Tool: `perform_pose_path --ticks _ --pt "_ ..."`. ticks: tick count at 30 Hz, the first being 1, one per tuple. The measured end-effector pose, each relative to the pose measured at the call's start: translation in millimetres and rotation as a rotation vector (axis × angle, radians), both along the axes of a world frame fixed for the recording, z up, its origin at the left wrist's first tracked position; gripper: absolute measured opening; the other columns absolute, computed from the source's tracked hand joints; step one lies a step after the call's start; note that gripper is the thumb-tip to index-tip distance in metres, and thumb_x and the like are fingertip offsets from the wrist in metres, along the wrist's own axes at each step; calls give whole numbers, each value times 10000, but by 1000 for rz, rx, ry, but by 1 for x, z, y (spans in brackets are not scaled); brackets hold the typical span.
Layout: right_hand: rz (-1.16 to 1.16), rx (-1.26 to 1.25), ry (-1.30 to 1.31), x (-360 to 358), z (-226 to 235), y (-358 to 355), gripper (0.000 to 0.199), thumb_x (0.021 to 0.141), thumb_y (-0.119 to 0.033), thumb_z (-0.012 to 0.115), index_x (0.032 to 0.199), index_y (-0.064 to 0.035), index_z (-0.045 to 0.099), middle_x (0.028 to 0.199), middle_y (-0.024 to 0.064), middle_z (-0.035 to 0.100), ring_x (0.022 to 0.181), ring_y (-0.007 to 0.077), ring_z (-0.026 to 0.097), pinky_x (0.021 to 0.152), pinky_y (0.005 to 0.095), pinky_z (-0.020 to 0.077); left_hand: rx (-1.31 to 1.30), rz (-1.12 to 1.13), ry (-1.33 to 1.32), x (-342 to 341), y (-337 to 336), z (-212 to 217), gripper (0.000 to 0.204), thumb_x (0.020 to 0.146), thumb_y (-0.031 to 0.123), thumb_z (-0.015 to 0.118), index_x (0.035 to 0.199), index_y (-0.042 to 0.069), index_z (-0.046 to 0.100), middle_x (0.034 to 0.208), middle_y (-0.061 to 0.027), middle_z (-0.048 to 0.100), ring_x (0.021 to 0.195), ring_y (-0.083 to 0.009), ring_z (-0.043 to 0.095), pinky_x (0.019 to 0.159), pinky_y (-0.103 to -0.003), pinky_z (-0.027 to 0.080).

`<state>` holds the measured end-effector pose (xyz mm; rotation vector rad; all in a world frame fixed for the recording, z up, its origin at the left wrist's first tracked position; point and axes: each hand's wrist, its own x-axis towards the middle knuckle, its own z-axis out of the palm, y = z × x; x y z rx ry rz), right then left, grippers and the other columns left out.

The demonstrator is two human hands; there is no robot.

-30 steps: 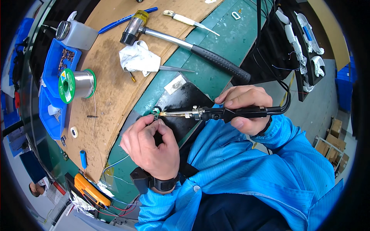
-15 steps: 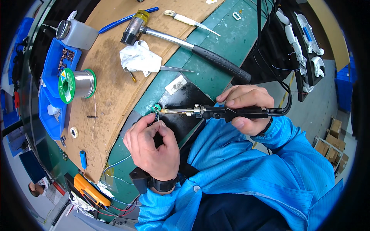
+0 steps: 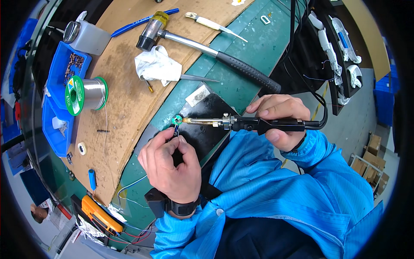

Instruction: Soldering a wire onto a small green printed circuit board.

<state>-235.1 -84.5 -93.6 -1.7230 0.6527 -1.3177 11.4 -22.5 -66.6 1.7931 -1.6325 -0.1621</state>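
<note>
A small round green circuit board (image 3: 177,118) sits just beyond the fingertips of my left hand (image 3: 170,168). Thumb and forefinger are pinched around a small dark part attached to or lying against the board. My right hand (image 3: 282,115) grips the black handle of a soldering iron (image 3: 207,121) from the right. The iron's tip reaches the board's right edge; whether it touches cannot be told. Beneath both lies a black plate (image 3: 211,108), with a whitish pad (image 3: 197,95) at its far end.
A hammer (image 3: 187,41), a white cloth (image 3: 158,65) and a white-handled pointed tool (image 3: 211,23) lie farther back. Left stand a solder wire spool (image 3: 92,93) and blue parts bins (image 3: 56,123). An orange meter (image 3: 100,213) sits lower left. The iron's cable (image 3: 324,114) trails off right.
The soldering iron's tip has shifted slightly right on the board, and more of the green board shows. My left hand has stayed nearly still.
</note>
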Motion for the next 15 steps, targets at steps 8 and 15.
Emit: perform_pose_path --ticks 8,15 --pt "7 8 -61 -4 10 -4 308 827 -131 795 1009 84 671 851 223 719 841 354 747 822 467 615 -21 -15 6 -2 -6 3 124 795 -56 718 851 -8 618 1005 -149 721 917 -322 668 859 -403 503" --pt "-10 111 -476 -24 59 -21 285 911 -180 750 1021 48 619 808 191 671 681 306 699 674 437 591 -48 -15 45 5 4 2 99 814 -58 683 859 -31 599 999 -164 673 917 -355 619 805 -428 492"
